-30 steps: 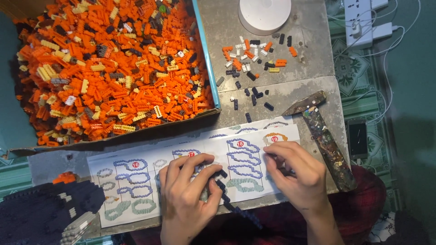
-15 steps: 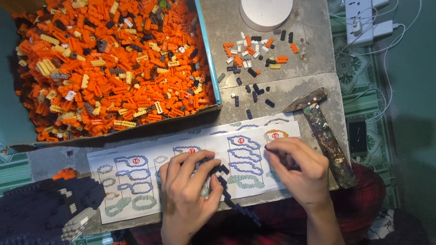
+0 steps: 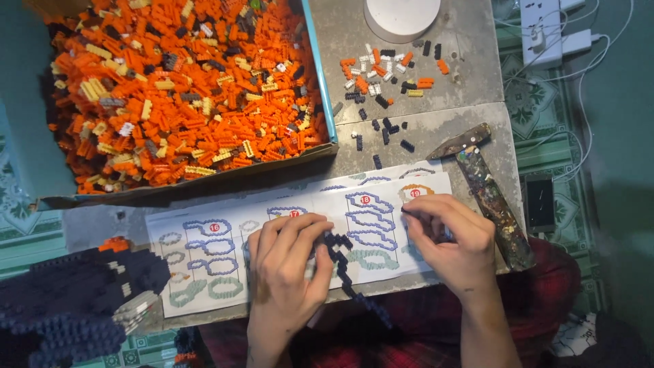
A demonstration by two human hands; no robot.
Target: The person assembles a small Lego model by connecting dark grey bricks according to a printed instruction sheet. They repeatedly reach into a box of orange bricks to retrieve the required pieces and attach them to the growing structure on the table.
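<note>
Grey table [image 3: 436, 129] — left hand [image 3: 289, 269] pinches dark brick chain [image 3: 340, 255] over instruction sheet [image 3: 225, 252] (blue outlines); right hand [image 3: 449, 238] curled, contents unclear.

right hand [image 3: 446, 238] shifted slightly, left hand [image 3: 289, 266] regripped

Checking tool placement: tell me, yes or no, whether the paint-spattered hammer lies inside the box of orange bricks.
No, the paint-spattered hammer lies on the grey tabletop, right of the box of orange bricks.

Count: two hands [image 3: 289, 266], one hammer [image 3: 487, 187], one instruction sheet [image 3: 225, 255], one brick tray [image 3: 320, 75], one white round base [image 3: 400, 17], one phone [image 3: 539, 199].
</note>
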